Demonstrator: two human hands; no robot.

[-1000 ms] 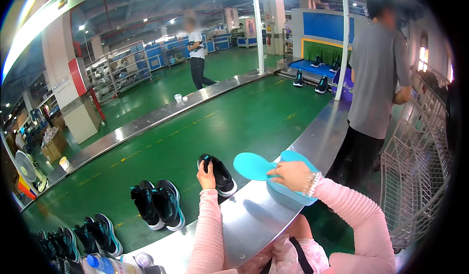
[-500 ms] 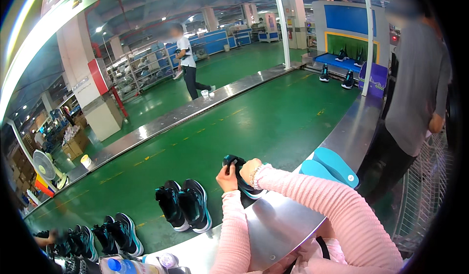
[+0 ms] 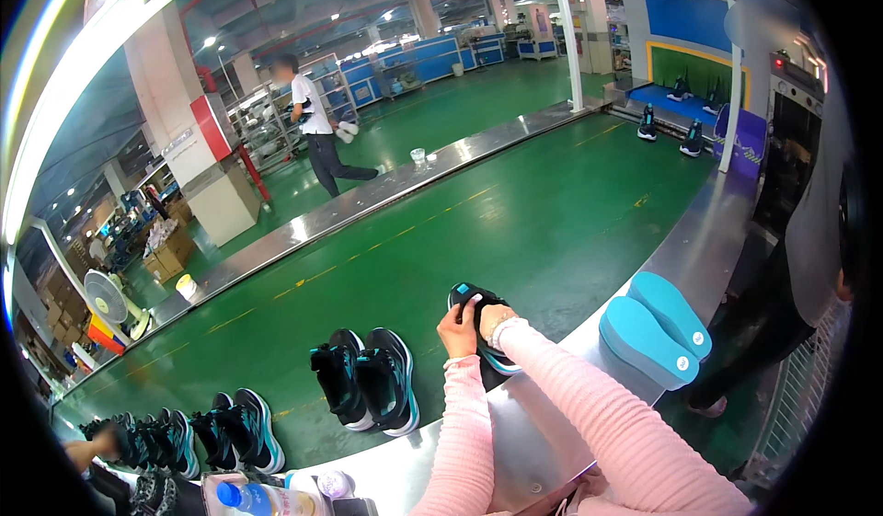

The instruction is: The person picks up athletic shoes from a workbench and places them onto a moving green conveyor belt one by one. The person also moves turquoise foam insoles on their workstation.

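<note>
A black sneaker with teal accents and a pale sole lies at the near edge of the green belt, toe pointing away. My left hand grips its left side, thumb pressed on the upper. At the shoe's opening, my right hand is closed against it, its fingertips hidden by the shoe. Two teal insoles rest on the metal ledge to the right, partly overlapping. Left of my hands stands a pair of matching sneakers, upright on the belt.
More black sneakers line the belt at lower left, near another person's hand. A blue-capped bottle stands at the near ledge. Far right, shoes sit by a blue-and-green machine. A person in grey stands close on the right.
My view has turned, shifting the scene. The sneaker in my hands is flatter and shows more of its toe. My right arm has straightened toward it. The person across the belt has walked left.
</note>
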